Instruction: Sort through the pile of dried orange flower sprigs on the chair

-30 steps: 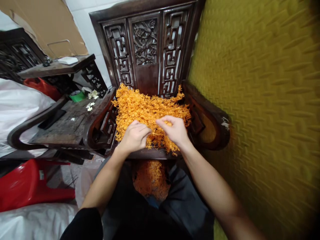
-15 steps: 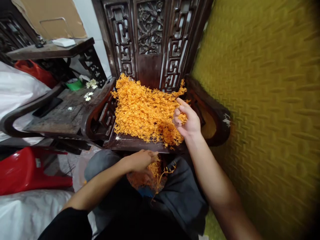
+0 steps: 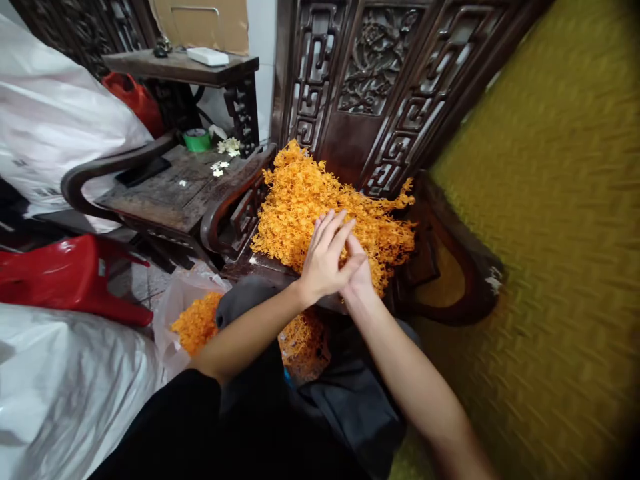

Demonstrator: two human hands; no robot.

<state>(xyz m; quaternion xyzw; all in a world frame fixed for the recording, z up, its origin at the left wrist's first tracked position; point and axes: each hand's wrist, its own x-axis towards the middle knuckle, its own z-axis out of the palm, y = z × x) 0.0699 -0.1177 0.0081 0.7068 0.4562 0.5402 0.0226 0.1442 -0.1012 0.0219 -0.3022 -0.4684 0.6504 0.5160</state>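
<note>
A heap of orange artificial flower sprays covers the seat of a dark carved wooden chair. My left hand is over the front of the heap, its fingers stretched out and slightly apart, with nothing visible in them. Beneath and beside it, my right hand touches or overlaps it; most of its fingers are hidden, so whether it holds anything cannot be told. Below the seat, between my knees, a container holds loose orange pieces. More orange flowers lie in a translucent plastic bag by my left knee.
On the left stand a second wooden chair with green tape and pale flower pieces, a red plastic stool, and large white sacks. A yellow woven-textured surface rises at the right.
My left hand has risen from my lap to the heap and meets my right hand there. The thin orange stem over my lap is no longer visible. The view has turned left.
</note>
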